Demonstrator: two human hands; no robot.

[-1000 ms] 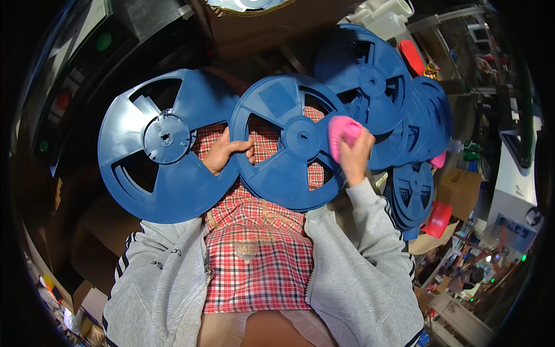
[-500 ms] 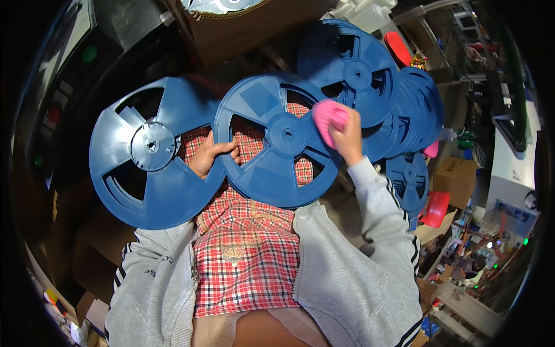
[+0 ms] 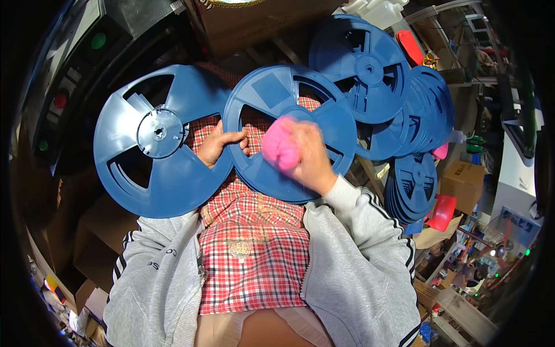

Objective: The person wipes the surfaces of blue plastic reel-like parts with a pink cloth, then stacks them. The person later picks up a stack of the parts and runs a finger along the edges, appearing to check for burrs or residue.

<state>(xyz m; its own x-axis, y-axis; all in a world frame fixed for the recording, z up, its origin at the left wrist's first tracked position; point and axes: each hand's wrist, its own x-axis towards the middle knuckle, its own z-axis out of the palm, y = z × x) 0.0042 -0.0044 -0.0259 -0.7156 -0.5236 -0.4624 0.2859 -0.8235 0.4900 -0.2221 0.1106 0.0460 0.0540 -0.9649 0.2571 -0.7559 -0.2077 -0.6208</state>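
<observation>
A blue plastic reel flange [image 3: 338, 124] with cut-out windows lies in front of me over my lap. My left hand [image 3: 217, 144] grips its left rim, thumb across the top face and fingertips showing in a window. Bunched in my right hand [image 3: 312, 156] is a pink cloth [image 3: 279, 141], which sits over the flange's lower left part beside the hub and covers part of it. Motion blurs the hand and cloth somewhat. A second blue reel flange [image 3: 173, 191], with a raised hub, rests over my left forearm and hides most of it.
To the right are stacked blue reels [image 3: 381, 87] and a smaller stack [image 3: 413, 179] below them. A cardboard box [image 3: 260, 29] stands at the far side. Dark equipment with coloured buttons [image 3: 98, 40] is at left. A brown carton [image 3: 462, 184] and a red container [image 3: 442, 213] are farther right.
My right hand has swept the pink cloth leftward and nearer, from the flange's right side to left of its hub. My left hand keeps its grip. The whole view has shifted slightly.
</observation>
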